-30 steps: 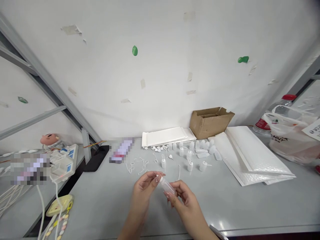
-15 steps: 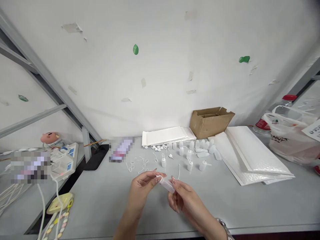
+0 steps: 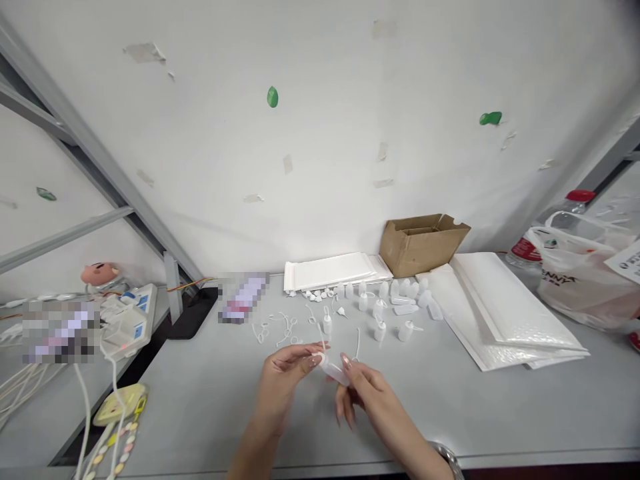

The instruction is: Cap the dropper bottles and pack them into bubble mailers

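A small translucent bottle (image 3: 336,373) is held above the grey table, tilted, between both hands. My left hand (image 3: 293,370) pinches its neck end, where a thin white strap (image 3: 321,337) sticks up. My right hand (image 3: 361,388) grips the other end with thumb and index finger, its other fingers loosely curled. Beyond the hands stand a small capped bottle (image 3: 327,325) and two more capped bottles (image 3: 380,331) (image 3: 405,331). White looped straps (image 3: 287,328) lie left of them. A white nozzle tip (image 3: 341,311) lies farther back.
Behind are several small bottles (image 3: 404,310), white caps (image 3: 320,294), white padded envelopes (image 3: 505,313) and an open cardboard box (image 3: 424,247). A plastic bag (image 3: 575,280) stands at right. Cables, a power strip (image 3: 133,327) and a yellow case (image 3: 120,405) are at left.
The white strap now stands up above my left fingers. My right hand's lower fingers have loosened and spread a little; the held bottle has barely moved.
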